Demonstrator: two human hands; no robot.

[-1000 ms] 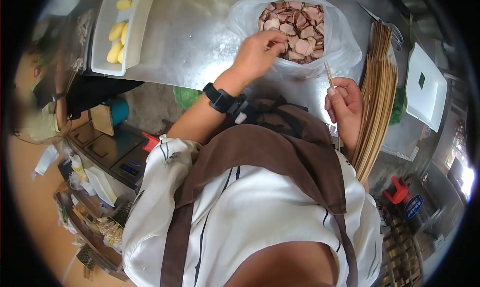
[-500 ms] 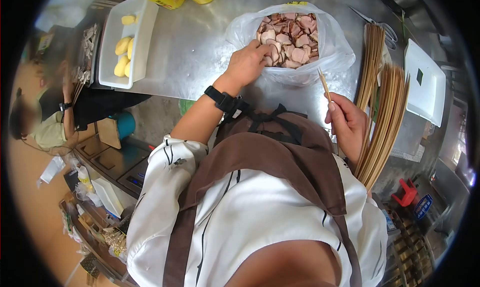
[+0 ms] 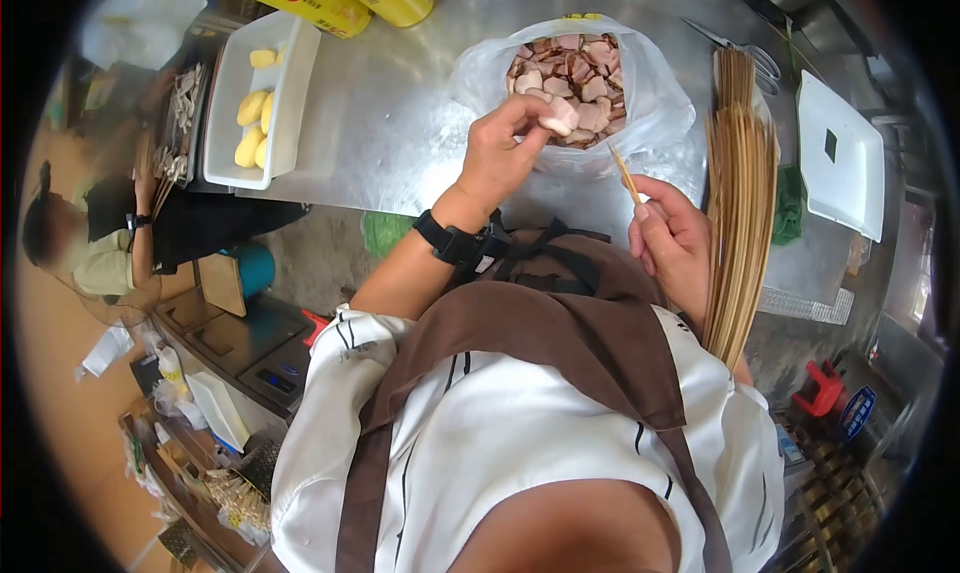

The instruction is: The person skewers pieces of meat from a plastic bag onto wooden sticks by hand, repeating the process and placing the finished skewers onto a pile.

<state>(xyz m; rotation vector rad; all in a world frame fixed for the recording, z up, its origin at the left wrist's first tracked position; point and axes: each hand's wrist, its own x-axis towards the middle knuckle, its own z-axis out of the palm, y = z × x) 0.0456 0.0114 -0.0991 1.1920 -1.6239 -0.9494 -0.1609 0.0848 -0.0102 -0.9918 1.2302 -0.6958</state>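
Between the thumb and fingers of my left hand is a pale pink meat slice, held over the near part of an open plastic bag. Many sliced meat pieces fill the bag. My right hand is closed on a thin wooden skewer, its tip pointing up toward the bag. No meat shows on the skewer. A big bundle of skewers lies just right of my right hand, partly over my forearm.
On the left stands a white bin with several yellow potatoes. Scissors and a white tray lie at the right. Yellow packages are at the back. Another person works at the far left.
My left hand has come up out of the meat with one slice. My right hand still holds the skewer, slightly lower and to the left. The skewer bundle appears more upright.
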